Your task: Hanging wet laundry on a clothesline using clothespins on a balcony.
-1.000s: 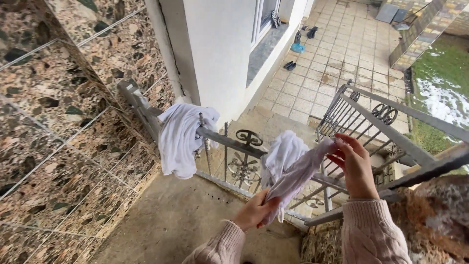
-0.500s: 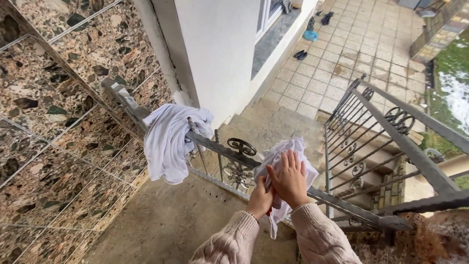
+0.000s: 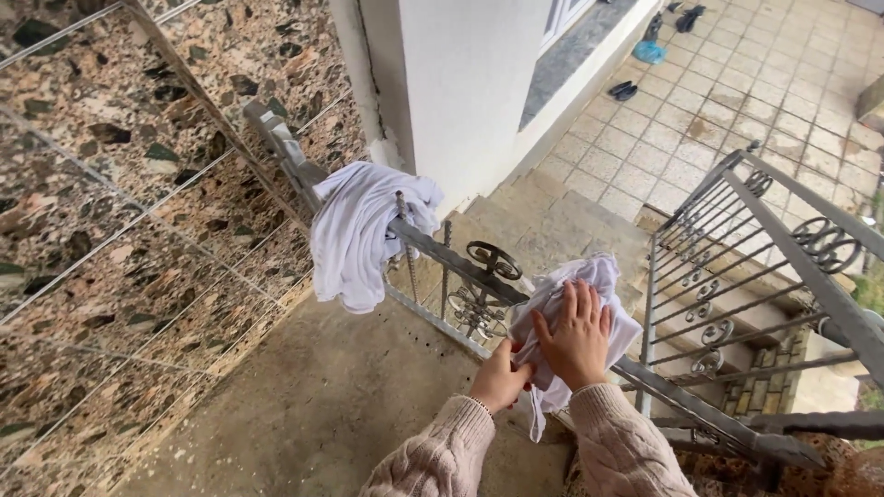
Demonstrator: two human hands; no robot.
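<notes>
Two white cloths hang on the railing in front of you, and everything else sits around that line of grey metal. On your left the speckled stone wall fills the view, meeting the bare concrete landing under your arms. Far ahead, the white wall drops to a tiled yard, with stairs running down between this railing and a second one on the right. Dark shoes lie far off on the tiles.

The far cloth is draped over the top bar on the left, loose and untouched. The near cloth lies bunched over the same bar, further right, beside a scrolled ornament.

Your right hand rests flat on the near cloth, fingers spread, pressing it against the bar. Your left hand sits just below and left of it, pinching the cloth's lower edge. Both sleeves are cream knit.
</notes>
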